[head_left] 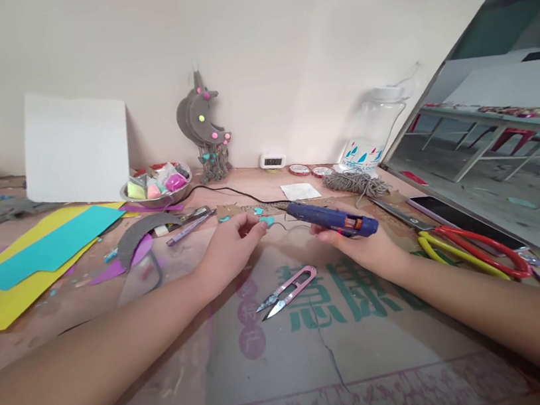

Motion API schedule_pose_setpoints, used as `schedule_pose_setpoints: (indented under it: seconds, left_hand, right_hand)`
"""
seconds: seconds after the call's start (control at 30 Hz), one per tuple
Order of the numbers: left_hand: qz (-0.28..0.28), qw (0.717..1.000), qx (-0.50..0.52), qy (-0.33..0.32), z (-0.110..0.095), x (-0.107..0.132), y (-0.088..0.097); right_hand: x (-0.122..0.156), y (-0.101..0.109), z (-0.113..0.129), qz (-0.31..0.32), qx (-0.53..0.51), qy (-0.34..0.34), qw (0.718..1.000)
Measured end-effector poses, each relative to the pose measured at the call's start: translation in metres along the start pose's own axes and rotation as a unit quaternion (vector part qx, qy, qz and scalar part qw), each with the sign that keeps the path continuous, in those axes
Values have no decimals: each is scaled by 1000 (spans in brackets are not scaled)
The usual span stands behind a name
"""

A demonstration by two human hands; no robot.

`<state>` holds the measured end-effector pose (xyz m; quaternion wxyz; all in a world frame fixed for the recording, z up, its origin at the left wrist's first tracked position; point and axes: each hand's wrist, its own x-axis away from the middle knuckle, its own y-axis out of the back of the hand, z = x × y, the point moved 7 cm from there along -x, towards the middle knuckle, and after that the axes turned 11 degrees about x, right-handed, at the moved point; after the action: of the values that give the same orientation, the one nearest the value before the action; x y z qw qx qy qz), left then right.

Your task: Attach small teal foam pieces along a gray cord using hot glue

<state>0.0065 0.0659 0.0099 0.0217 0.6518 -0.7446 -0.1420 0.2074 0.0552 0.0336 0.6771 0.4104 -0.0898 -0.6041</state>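
One teal piece (pixel 268 220) pinched by left fingers (pixel 257 232); right fingers (pixel 330 237) grip glue gun (pixel 319 214).

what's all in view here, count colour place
glue gun: 1, blue, centre
cut pieces: several, teal, centre
snips: 1, pink, centre
scissors: 1, red and yellow, right
phone: 1, black, right
bottle: 1, clear, right
yarn: 1 bundle, grey, right
clock: 1, white, back
moon ornament: 1, grey, back
bowl: 1, silver, left
panel: 1, white, left
sheets: 2, yellow and blue, left
crescent: 1, grey, left
left hand: 1, bare, at cut pieces
right hand: 1, bare, around glue gun
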Motion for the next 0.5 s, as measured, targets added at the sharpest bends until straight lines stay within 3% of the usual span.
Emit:
schedule_pose_setpoints:
  seconds: [0.1,0.3,0.5]
  left_hand:
    - [-10,1000,-1,-6,-1,-1,3]
    - [-30,999,13,-5,-2,0,6]
    - [-31,999,11,-8,-3,1,6]
  right_hand:
    - [1,-3,-1,14,-13,-3,1000]
    - [3,1,-5,-43,36,-25,998]
    - [3,-1,-6,-41,71,-23,996]
